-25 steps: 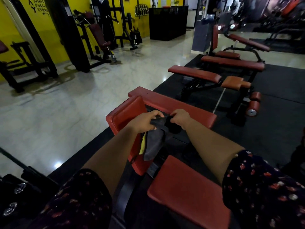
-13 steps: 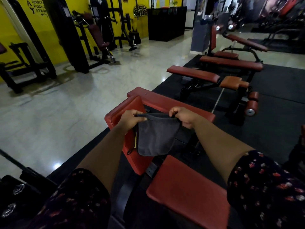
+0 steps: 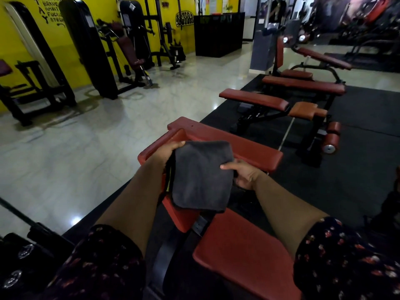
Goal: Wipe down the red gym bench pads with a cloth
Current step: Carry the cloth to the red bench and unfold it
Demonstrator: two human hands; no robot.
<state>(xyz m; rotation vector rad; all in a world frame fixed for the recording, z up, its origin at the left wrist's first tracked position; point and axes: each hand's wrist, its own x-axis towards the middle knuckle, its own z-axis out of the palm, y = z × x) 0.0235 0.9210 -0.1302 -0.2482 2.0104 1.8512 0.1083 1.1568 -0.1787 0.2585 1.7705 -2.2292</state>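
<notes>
Fingers (image 3: 178,145) of the left hand (image 3: 166,152) curled over the far left corner of the dark grey cloth (image 3: 201,176), gripping it; thumb of the right hand (image 3: 245,175) laid flat along the cloth's right edge, remaining fingers tucked beneath, pinching that edge (their tips hidden by the fabric). Cloth folded into a thick rectangle, held spread between both hands over the nearest red bench, above the gap between its pads; impossible to tell whether resting on the pad below or held clear of it. Directly under the left hand, the narrow red side pad (image 3: 151,151); behind the cloth, the long red back pad (image 3: 249,148) running off to the right; nearer, beside the right forearm, the wide red seat pad (image 3: 242,258). Bare forearms reaching in from dark floral sleeves (image 3: 346,256) at the near edge. Farther right, on the black rubber mat (image 3: 357,169), a second bench (image 3: 253,98) with red pads and round leg rollers (image 3: 332,135), more red benches (image 3: 303,85) beyond it. To the left, pale glossy tiled floor (image 3: 97,148); at the far left, black weight machines (image 3: 91,50) against a yellow wall (image 3: 17,22) with black lettering
</notes>
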